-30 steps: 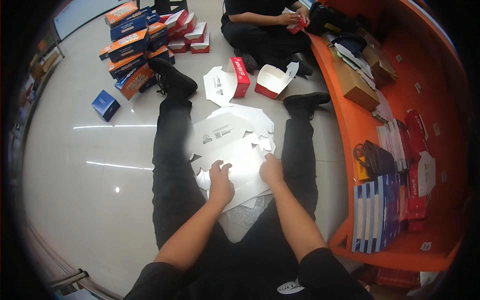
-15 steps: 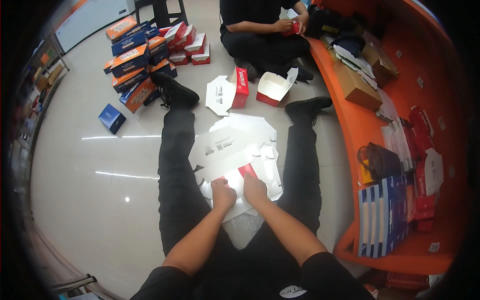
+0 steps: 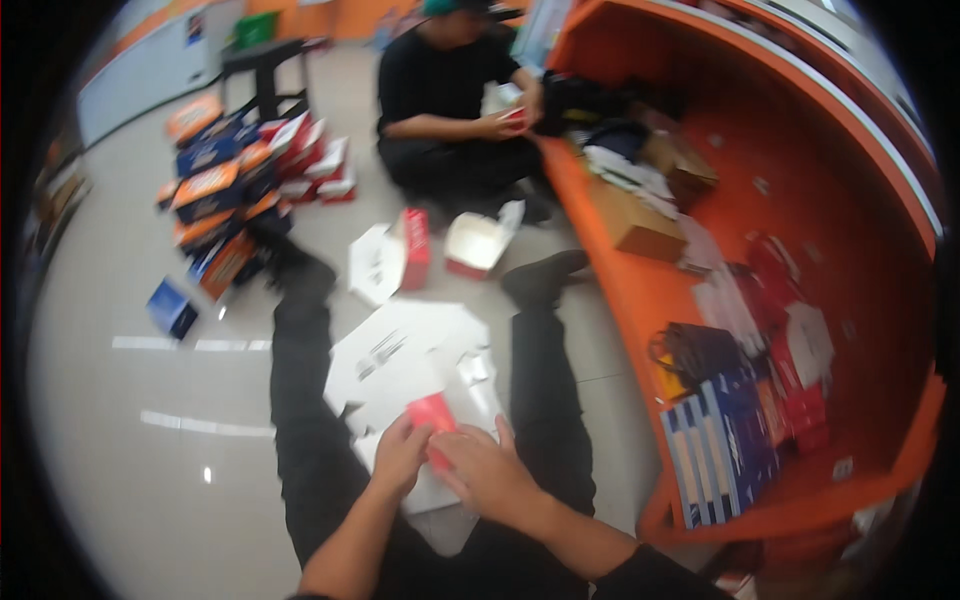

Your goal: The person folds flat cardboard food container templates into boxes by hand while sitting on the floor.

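Observation:
Between my thighs, my left hand (image 3: 398, 458) grips a red cardboard piece (image 3: 430, 410) at its left edge. My right hand (image 3: 492, 472) closes over its lower right side, thumb sticking up. Motion blur hides whether this red piece is part of a larger box blank. Flat white box blanks (image 3: 385, 350) with cut flaps lie under and beyond my hands. Past them stand a red-and-white carton (image 3: 415, 250) with its white lid spread left, and an open red box (image 3: 475, 245) with a cream inside.
Orange, blue and red boxes (image 3: 210, 190) are piled at the far left, a blue box (image 3: 172, 308) nearer. Across from me a seated person (image 3: 450, 110) holds a small red item. An orange shelf (image 3: 625, 330) on the right carries cartons, a dark bag and blue-edged flat stacks (image 3: 725, 445).
My view has swung up and right. My hands have come together on the red cardboard, having been apart on two red parts. The other person's hands still hold a red item.

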{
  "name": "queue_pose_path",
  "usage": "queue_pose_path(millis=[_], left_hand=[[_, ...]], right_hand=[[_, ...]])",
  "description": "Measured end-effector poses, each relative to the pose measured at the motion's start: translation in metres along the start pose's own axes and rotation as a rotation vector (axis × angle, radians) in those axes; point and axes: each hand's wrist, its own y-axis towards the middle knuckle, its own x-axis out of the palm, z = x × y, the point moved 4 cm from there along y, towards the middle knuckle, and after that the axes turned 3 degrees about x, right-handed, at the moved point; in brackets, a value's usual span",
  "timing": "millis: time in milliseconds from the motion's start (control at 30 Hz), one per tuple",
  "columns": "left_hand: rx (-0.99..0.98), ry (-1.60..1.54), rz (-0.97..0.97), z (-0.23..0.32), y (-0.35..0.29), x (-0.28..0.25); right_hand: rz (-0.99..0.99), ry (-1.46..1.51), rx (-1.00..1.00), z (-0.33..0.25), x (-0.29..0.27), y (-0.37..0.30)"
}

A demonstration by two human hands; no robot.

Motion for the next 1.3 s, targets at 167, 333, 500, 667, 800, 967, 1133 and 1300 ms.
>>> queue_pose_path(millis=[167, 333, 500, 667, 800, 967, 1133, 1300], left_hand=[[0.169, -0.406, -0.059, 0.052, -0.031, 0.035], [0.19, -0.439, -0.214, 0.047, -0.034, 0.041], [0.157, -0.483, -0.286, 0.045, -0.041, 0.046], [0.097, -0.543, -0.29, 0.045, -0.043, 0.049], [0.104, -0.523, -0.345, 0.051, -0.051, 0.05], [0.092, -0.613, -0.365, 0.051, -0.058, 0.052], [0.195, -0.432, -0.267, 0.055, -0.057, 0.041], [0.244, -0.422, -0.247, 0.086, -0.067, 0.053]], right_hand=[[0.313, 0.451, 0.264, 0.001, -0.05, -0.053], [0.527, 0.558, 0.235, 0.019, -0.026, -0.092], [0.434, 0.21, -0.353, -0.001, -0.037, -0.086], [0.308, 0.299, -0.288, -0.002, -0.014, -0.081], [0.378, 0.125, -0.313, -0.002, -0.022, -0.092], [0.659, 0.296, -0.317, 0.01, -0.019, -0.111], [0.594, 0.2, -0.343, -0.006, -0.023, -0.078], [0.613, 0.093, -0.3, -0.017, -0.047, -0.056]])
